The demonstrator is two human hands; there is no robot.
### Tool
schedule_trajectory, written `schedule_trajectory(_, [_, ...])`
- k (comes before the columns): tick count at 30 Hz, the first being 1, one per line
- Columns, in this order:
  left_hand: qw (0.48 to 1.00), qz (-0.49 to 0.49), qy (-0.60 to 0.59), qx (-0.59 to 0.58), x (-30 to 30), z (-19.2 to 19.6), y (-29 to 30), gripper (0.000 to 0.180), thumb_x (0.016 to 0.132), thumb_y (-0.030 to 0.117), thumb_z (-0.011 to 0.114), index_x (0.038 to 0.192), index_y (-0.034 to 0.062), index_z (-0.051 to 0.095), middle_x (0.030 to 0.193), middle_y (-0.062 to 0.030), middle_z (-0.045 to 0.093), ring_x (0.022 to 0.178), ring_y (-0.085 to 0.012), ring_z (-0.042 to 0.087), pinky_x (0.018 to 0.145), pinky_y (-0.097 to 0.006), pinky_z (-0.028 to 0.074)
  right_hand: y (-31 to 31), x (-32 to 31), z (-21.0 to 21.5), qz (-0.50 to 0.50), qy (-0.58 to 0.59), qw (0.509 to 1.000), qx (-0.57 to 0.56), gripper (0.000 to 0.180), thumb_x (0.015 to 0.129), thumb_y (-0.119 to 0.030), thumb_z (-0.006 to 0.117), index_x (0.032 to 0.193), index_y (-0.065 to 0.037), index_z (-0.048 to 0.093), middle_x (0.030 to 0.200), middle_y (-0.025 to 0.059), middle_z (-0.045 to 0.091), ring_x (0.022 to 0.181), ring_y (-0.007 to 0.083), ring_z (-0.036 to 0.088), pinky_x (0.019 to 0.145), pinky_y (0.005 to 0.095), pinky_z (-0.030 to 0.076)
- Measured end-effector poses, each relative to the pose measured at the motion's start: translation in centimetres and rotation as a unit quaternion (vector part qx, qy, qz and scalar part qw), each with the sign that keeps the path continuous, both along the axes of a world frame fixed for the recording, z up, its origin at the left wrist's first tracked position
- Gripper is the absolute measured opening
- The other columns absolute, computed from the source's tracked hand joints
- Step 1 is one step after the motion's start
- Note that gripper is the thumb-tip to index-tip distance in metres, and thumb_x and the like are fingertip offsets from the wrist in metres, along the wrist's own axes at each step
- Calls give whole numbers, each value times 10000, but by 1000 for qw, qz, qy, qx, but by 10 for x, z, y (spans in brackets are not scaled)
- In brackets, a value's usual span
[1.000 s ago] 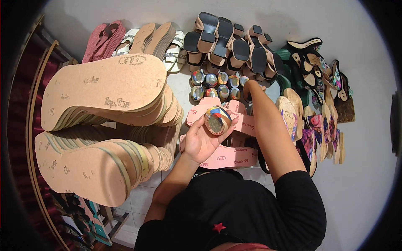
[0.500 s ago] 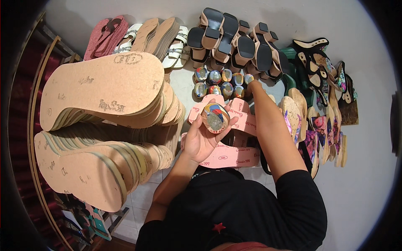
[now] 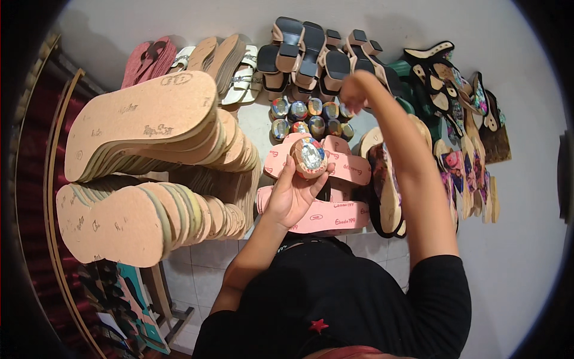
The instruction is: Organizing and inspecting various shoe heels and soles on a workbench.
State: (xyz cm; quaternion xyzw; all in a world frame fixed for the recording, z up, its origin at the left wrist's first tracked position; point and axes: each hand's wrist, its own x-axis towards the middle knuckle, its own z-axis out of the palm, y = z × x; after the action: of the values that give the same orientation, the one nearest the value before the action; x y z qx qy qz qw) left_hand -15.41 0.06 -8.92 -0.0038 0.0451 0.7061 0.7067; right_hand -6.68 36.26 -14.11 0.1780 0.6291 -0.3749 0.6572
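Observation:
In my left hand (image 3: 294, 200) I hold a small round patterned piece (image 3: 312, 158), multicoloured around its side, with a shiny greyish oval top. My fingers and thumb support it from below and the sides, above the pink sandals (image 3: 341, 216). My right hand (image 3: 354, 96) reaches far over, bent down at the right end of two rows of similar small round pieces (image 3: 315, 127). Its fingers are blurred, so whether they grip a piece is unclear.
Tall stacks of tan sole-shaped boards (image 3: 143, 122) stand on the left. Black-soled heeled shoes (image 3: 305, 51) lie upside down at the back. White sandals (image 3: 242, 84) sit beside them. Floral sandals (image 3: 457, 161) and green chair-like plastic (image 3: 403, 72) are on the right.
My left hand has tilted the round piece, and its shiny top catches more light. My right arm has lifted and its hand has risen at the rows' right end. The view has shifted slightly.

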Motion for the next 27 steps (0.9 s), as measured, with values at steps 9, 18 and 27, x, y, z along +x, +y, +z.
schedule_trajectory(9, [986, 27, 165, -13, 24, 26, 20, 468, 925, 299, 366, 1318, 77, 237, 1276, -155, 370, 1178, -308, 402, 992, -355, 388, -214, -6, 196, -60, 474, 830, 288, 541, 601, -232, 712, 1078, -25, 562, 919, 190, 614, 745, 287, 619, 633, 324, 493])
schedule_trajectory(18, [994, -51, 91, -28, 16, 24, 24, 430, 929, 344, 319, 1284, 102, 316, 1302, -198, 338, 1211, -395, 333, 997, -484, 323, -174, 11, 164, -145, 502, 784, 334, 507, 531, -326, 732, 920, -19, 631, 799, 185, 633, 739, 264, 620, 665, 328, 491])
schedule_trajectory(27, [994, -68, 24, 82, 1, 22, 11, 358, 892, 291, 421, 1181, 82, 391, 1177, -154, 448, 1093, -313, 457, 918, -442, 398, -47, 20, 16, -117, 173, 823, 528, 450, 449, -308, 774, 752, 4, 660, 857, 151, 650, 802, 221, 642, 670, 322, 522])
